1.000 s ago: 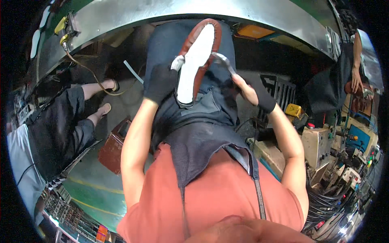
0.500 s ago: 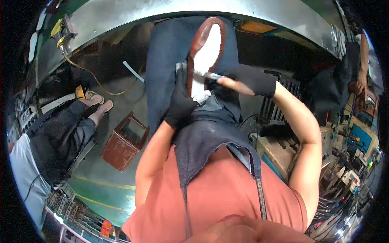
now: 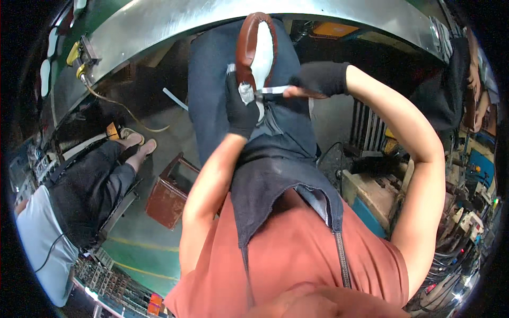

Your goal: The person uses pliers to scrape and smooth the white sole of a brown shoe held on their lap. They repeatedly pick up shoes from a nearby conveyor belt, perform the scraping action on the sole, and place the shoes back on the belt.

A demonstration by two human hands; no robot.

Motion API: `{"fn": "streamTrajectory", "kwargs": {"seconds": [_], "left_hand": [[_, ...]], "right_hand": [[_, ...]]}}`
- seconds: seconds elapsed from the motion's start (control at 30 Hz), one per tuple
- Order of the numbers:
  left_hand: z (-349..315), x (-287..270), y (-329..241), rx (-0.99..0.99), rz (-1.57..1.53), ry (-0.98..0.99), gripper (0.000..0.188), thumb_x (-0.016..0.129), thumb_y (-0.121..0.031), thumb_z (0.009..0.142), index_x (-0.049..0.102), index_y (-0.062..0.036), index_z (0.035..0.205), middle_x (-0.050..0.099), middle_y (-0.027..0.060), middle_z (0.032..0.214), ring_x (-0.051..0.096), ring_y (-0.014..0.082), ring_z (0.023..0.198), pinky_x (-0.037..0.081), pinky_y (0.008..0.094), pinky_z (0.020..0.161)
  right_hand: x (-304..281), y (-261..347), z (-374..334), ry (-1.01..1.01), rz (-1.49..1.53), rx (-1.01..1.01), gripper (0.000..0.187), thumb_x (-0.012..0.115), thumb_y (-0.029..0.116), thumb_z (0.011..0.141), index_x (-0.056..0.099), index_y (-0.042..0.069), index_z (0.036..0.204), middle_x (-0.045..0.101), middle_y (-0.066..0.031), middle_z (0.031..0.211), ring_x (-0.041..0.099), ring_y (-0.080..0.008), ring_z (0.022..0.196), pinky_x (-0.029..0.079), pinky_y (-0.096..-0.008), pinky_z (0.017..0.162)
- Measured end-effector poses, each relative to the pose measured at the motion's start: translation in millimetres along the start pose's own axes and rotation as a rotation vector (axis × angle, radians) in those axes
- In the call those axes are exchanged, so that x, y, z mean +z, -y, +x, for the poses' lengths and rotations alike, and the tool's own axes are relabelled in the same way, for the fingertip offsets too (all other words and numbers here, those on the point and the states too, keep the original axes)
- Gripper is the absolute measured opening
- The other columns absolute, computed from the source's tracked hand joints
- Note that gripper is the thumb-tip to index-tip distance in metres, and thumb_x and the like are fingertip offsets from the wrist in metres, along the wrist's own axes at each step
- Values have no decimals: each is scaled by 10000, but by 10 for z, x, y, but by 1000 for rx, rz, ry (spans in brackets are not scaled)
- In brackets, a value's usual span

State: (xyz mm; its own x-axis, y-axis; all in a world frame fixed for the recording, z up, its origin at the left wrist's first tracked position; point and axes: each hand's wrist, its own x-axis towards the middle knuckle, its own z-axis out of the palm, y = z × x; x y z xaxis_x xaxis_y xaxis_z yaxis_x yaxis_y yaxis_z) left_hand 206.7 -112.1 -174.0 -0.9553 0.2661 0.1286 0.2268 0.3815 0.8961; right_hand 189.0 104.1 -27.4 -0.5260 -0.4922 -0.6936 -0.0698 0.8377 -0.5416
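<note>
A brown leather shoe (image 3: 245,42) with a white underside lies along my lap, toe pointing away. My left hand (image 3: 241,108), in a black glove, grips the shoe near its heel end. My right hand (image 3: 318,79), also in a black glove, holds a slim metal hand tool (image 3: 271,91) whose tip meets the shoe's white underside just above my left hand. A dark apron (image 3: 275,180) hangs over my lap and blue trousers.
A curved metal workbench edge (image 3: 159,26) runs across the top. A rusty red box (image 3: 169,193) stands on the green floor at left. Another person sits at far left, feet (image 3: 135,142) in sandals. Cluttered crates and machines (image 3: 371,191) fill the right side.
My right hand has moved in from the right and brought the tool onto the shoe. My left hand has slid to the shoe's near end. The view has shifted slightly.
</note>
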Motion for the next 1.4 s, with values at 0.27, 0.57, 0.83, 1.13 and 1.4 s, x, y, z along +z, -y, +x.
{"fn": "streamTrajectory", "kwargs": {"seconds": [0.27,0.57,0.83,1.13,1.4], "left_hand": [[442,-405,-380,-71,-103,213,432,488,-273,913,444,6,1239,506,200,1215,502,277,1128,384,371,955],[521,-465,-190,-487,-743,520,435,528,-148,903,375,-43,1296,530,137,1161,503,201,1100,401,329,951],[585,-365,-492,-46,-209,509,930,786,-222,675,198,-53,1375,375,127,1330,423,253,1194,363,374,997],[658,-81,-315,-364,-641,162,339,536,-232,911,506,-28,1179,587,107,1094,573,207,990,453,316,843],[598,-109,-381,-211,-107,207,415,648,-308,829,530,-24,1108,621,150,1021,616,242,890,473,340,758]], "right_hand": [[555,772,59,-271,-329,-428,347,551,367,833,615,38,924,616,-206,861,621,-301,809,497,-407,670],[91,204,-396,-285,449,166,474,408,439,939,575,10,827,492,-17,596,493,-131,548,419,-300,544],[413,-250,93,-782,-19,-40,438,484,406,907,584,1,774,561,-205,645,574,-373,611,439,-410,539],[362,-508,216,-731,74,-189,401,530,397,891,591,13,795,574,-187,683,549,-339,562,432,-373,524],[-338,228,-598,-557,-44,-171,380,542,378,891,611,8,838,533,-157,646,525,-283,576,421,-345,572]]}}
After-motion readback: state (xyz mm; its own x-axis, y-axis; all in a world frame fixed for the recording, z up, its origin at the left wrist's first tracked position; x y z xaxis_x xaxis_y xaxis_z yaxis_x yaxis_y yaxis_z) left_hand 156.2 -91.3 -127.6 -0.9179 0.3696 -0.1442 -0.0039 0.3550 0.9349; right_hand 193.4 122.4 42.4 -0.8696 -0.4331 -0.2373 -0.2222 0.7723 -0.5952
